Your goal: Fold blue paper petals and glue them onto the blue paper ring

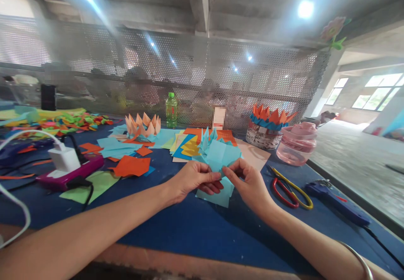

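Note:
My left hand [193,179] and my right hand [248,182] meet over the blue table cover [189,225], both pinching a light blue folded paper piece [221,154]. The fingers of each hand are closed on the paper's lower edge, thumbs on top. More light blue squares [217,194] lie flat under the hands. Behind the held piece sits a stack of yellow, blue and orange papers [186,145] with light blue folded points standing up.
Red and yellow scissors [288,187] and a blue glue gun [334,198] lie at the right. A pink jar [298,143], an orange-and-blue paper crown on a basket [268,124], a peach paper crown [143,125], a green bottle [171,109], a power strip with charger [67,168].

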Demonstrator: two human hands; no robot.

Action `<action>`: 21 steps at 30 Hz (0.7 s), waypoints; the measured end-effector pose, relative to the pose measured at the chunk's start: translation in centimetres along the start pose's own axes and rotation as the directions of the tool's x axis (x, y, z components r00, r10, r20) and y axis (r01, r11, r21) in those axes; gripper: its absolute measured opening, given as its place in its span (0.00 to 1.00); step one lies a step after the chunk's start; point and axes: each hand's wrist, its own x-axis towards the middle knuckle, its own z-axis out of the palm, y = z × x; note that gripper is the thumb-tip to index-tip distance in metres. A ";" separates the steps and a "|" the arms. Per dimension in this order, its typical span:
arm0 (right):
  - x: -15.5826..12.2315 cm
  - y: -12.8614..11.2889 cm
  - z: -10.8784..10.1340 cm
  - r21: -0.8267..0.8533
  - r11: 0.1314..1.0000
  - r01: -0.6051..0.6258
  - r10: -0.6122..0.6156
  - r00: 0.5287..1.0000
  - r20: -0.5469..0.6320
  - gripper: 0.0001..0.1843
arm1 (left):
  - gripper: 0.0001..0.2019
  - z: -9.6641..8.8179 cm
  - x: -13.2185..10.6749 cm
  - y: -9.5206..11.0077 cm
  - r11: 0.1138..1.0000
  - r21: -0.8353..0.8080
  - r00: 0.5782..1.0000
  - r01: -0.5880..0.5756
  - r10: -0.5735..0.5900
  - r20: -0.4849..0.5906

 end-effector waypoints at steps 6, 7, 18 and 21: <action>0.0 0.1 0.0 -0.032 0.999 0.022 -0.022 1.000 -0.011 0.15 | 0.19 0.0 -0.1 0.1 0.999 0.029 1.000 0.014 -0.014 0.003; 0.0 0.0 0.0 -0.036 0.999 0.025 -0.025 1.000 -0.015 0.14 | 0.19 0.0 0.0 0.2 0.999 0.029 1.000 0.016 -0.016 0.003; -0.1 -0.3 -0.1 -0.063 0.998 0.021 -0.023 0.999 -0.028 0.13 | 0.18 0.1 0.0 0.3 0.999 0.037 1.000 0.003 -0.003 0.005; -0.1 -0.3 0.0 -0.062 0.998 0.032 -0.034 0.999 -0.038 0.14 | 0.18 0.0 0.1 0.3 0.999 0.045 1.000 -0.011 0.010 0.011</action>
